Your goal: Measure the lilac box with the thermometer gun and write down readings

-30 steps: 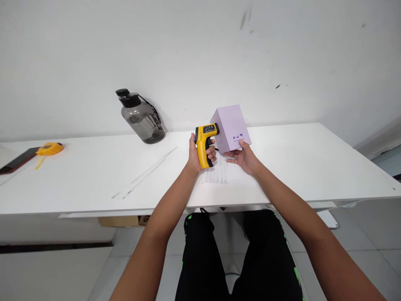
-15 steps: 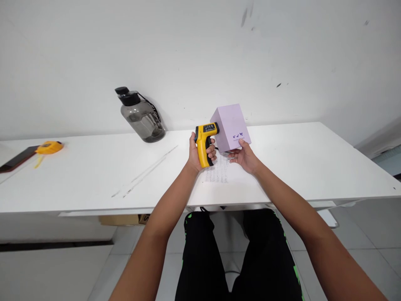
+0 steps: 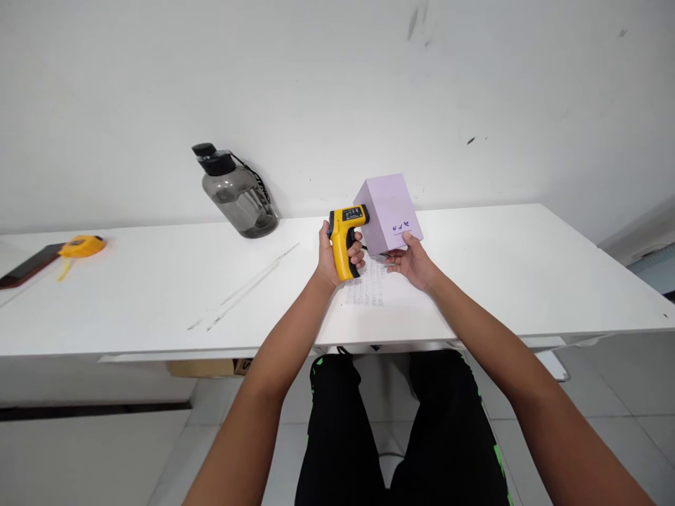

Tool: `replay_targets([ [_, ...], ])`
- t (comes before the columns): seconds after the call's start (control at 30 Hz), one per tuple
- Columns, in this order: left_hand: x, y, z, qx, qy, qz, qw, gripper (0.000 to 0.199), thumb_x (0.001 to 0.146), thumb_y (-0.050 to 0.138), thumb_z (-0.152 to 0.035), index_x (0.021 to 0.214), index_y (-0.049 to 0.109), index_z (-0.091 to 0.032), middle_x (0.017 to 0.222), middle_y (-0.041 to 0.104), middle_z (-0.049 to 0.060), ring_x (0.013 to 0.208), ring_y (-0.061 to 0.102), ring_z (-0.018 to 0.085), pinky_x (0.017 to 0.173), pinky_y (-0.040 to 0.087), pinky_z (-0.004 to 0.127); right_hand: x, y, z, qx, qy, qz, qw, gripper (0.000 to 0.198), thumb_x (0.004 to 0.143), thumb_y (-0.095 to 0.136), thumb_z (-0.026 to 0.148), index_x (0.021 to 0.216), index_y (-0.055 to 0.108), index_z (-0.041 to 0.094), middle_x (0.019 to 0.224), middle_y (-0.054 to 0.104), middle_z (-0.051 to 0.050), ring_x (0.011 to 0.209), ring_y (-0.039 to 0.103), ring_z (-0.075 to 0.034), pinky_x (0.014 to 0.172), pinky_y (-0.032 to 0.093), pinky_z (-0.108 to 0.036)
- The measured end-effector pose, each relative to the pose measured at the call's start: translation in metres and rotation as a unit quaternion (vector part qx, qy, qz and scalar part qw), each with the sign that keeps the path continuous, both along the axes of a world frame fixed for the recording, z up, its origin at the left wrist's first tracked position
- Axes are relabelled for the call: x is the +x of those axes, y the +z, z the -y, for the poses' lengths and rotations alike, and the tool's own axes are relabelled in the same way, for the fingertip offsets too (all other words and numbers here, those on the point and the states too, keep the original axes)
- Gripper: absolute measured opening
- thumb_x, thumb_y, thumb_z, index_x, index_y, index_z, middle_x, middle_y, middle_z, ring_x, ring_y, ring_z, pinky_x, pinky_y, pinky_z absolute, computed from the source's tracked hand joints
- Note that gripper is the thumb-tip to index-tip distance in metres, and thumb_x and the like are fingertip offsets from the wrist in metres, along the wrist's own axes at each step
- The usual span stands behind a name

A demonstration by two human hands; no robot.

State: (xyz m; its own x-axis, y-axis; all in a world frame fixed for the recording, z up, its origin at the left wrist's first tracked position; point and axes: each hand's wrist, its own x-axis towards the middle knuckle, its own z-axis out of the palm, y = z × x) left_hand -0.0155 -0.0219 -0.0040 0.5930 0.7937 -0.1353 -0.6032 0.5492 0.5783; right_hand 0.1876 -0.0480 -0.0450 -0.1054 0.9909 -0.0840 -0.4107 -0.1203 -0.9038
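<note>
A yellow and black infrared thermometer gun (image 3: 342, 242) is in my left hand (image 3: 327, 260), with my fingers wrapped round its handle. Its nose points right, at or nearly against the side of a lilac box (image 3: 395, 204); I cannot tell if the two touch. My right hand (image 3: 414, 263) grips the lower front edge of that box, thumb on the front face and fingers underneath. The box is tilted and bears small purple marks. Below the hands, faint grey writing or smudges (image 3: 366, 284) show on the white table (image 3: 485, 274).
A grey see-through water bottle (image 3: 240, 197) with a black cap stands at the back left, by the wall. Further left lie a yellow tape measure (image 3: 81, 246) and a dark flat object (image 3: 31, 266). A cardboard box (image 3: 200, 368) is below the table.
</note>
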Motion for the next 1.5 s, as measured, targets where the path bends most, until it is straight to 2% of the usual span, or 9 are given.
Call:
replay_targets([
  [0.2,0.000,-0.001,0.000,0.015,-0.004,0.003,1.000,0.084,0.089,0.012,-0.085,0.079,0.061,-0.017,0.044,0.042,-0.003,0.034,0.043,0.013,0.038,0.037,0.027,0.000,-0.001,0.000,0.004,0.004,-0.002,1.000,0.062,0.074,0.069,0.072,0.114,0.060,0.025,0.087,0.065,-0.005,0.068,0.061,-0.018,0.059,0.054,-0.032],
  [0.5,-0.001,-0.002,0.000,0.019,-0.008,0.011,1.000,0.083,0.089,0.015,-0.085,0.081,0.061,-0.017,0.045,0.043,-0.003,0.035,0.044,0.014,0.039,0.040,0.028,-0.001,0.001,0.001,-0.003,0.000,-0.006,1.000,0.067,0.067,0.074,0.074,0.110,0.061,0.024,0.084,0.064,-0.004,0.066,0.059,-0.017,0.058,0.053,-0.030],
  [0.63,0.000,-0.002,-0.001,0.030,-0.013,0.006,0.999,0.085,0.089,0.011,-0.084,0.079,0.061,-0.016,0.043,0.043,-0.002,0.034,0.043,0.014,0.038,0.039,0.028,0.000,0.001,0.001,0.003,0.008,-0.003,1.000,0.065,0.070,0.073,0.073,0.112,0.060,0.025,0.085,0.064,-0.004,0.067,0.060,-0.018,0.060,0.053,-0.031],
  [0.83,0.004,-0.001,0.000,0.050,0.032,-0.041,0.997,0.083,0.086,0.019,-0.088,0.073,0.061,-0.017,0.041,0.042,-0.003,0.032,0.044,0.012,0.037,0.037,0.026,0.001,-0.002,-0.001,0.002,0.009,-0.001,1.000,0.067,0.069,0.075,0.073,0.112,0.060,0.024,0.086,0.064,-0.005,0.067,0.059,-0.017,0.059,0.054,-0.031],
  [1.03,0.004,0.001,-0.001,0.071,0.039,-0.029,0.996,0.085,0.090,0.011,-0.083,0.072,0.061,-0.017,0.041,0.042,-0.002,0.031,0.044,0.013,0.036,0.038,0.026,-0.003,-0.006,-0.008,0.001,0.016,-0.018,1.000,0.065,0.070,0.073,0.074,0.109,0.059,0.023,0.083,0.063,-0.004,0.065,0.057,-0.017,0.059,0.055,-0.033],
  [1.23,0.002,-0.001,-0.004,0.065,0.038,-0.027,0.997,0.084,0.088,0.014,-0.086,0.072,0.059,-0.018,0.042,0.042,-0.003,0.031,0.043,0.013,0.037,0.039,0.026,-0.007,-0.007,-0.010,-0.003,0.020,-0.034,0.999,0.064,0.069,0.074,0.071,0.107,0.057,0.022,0.081,0.065,-0.004,0.060,0.055,-0.015,0.063,0.055,-0.034],
  [1.5,0.001,0.000,-0.003,0.067,0.025,-0.009,0.997,0.089,0.090,0.000,-0.081,0.072,0.059,-0.017,0.043,0.039,-0.003,0.032,0.040,0.012,0.038,0.039,0.027,-0.008,-0.009,-0.011,0.002,0.017,-0.044,0.999,0.070,0.061,0.080,0.072,0.105,0.058,0.021,0.079,0.066,-0.003,0.059,0.057,-0.015,0.063,0.055,-0.034],
])
